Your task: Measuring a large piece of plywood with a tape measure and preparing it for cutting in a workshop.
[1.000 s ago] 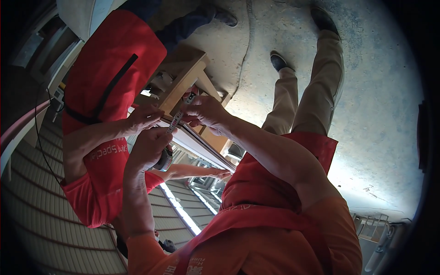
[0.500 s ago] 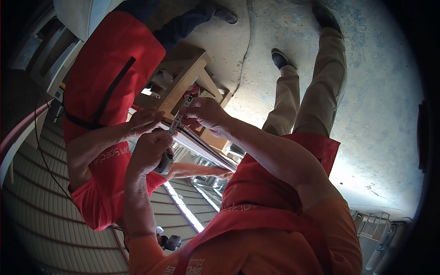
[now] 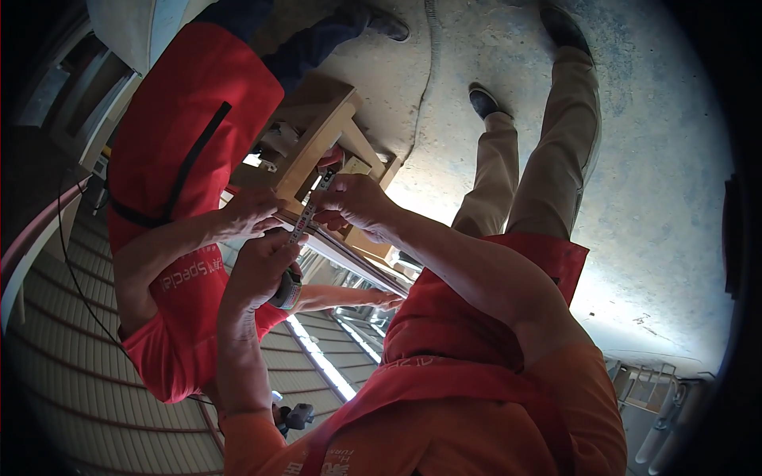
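I've got the tape measure (image 3: 287,287) body gripped in my left hand (image 3: 258,270), heavy, rigid. My right hand (image 3: 353,202) pinches its blade (image 3: 305,218) between the hands: thin, springy, sharp-edged; hold near tip.

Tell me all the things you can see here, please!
floor: one, grey concrete, top and right
wooden stand: one, light brown, upper middle
long frame: one, pale metal, slanting across the middle
tape measure: one, dark case with a pale strip, centre
co-worker's shirt: one, red, left
co-worker's hand: one, on the frame beside the strip
trousers: one pair, tan, upper right
shoes: three, dark, along the top
own shirt: one, orange, bottom
left hand: one, gripping the tape measure's case
right hand: one, pinching the tape measure's strip
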A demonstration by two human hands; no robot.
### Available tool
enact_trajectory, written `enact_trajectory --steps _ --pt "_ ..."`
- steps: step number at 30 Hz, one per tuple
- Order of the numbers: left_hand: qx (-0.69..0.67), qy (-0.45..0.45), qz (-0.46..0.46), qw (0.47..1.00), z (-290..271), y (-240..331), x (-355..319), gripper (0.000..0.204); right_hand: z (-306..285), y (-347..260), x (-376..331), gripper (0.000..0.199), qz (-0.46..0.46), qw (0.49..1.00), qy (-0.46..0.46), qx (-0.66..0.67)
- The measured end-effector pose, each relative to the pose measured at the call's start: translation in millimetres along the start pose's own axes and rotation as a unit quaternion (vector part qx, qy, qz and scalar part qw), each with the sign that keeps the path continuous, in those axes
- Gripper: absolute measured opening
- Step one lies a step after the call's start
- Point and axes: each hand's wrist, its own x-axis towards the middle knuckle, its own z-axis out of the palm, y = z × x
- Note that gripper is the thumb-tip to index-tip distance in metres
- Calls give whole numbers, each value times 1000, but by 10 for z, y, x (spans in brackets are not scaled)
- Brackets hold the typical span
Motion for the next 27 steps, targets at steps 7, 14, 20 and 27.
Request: enact_trajectory --steps 7,14,20,27 --pt "-21 9 -5 1000 30 -98 -48 35 20 20 -38 30 12 1000 -13 2" --pt "-44 14 11 999 51 -239 -58 34 41 76 -40 32 0 1000 -14 -14" --pt "-17 17 18 1000 79 -205 -79 35 39 99 -44 33 3 1000 -9 -18" --pt "8 11 -2 1000 58 -229 -83 34 68 108 -60 30 4 1000 -11 -7"
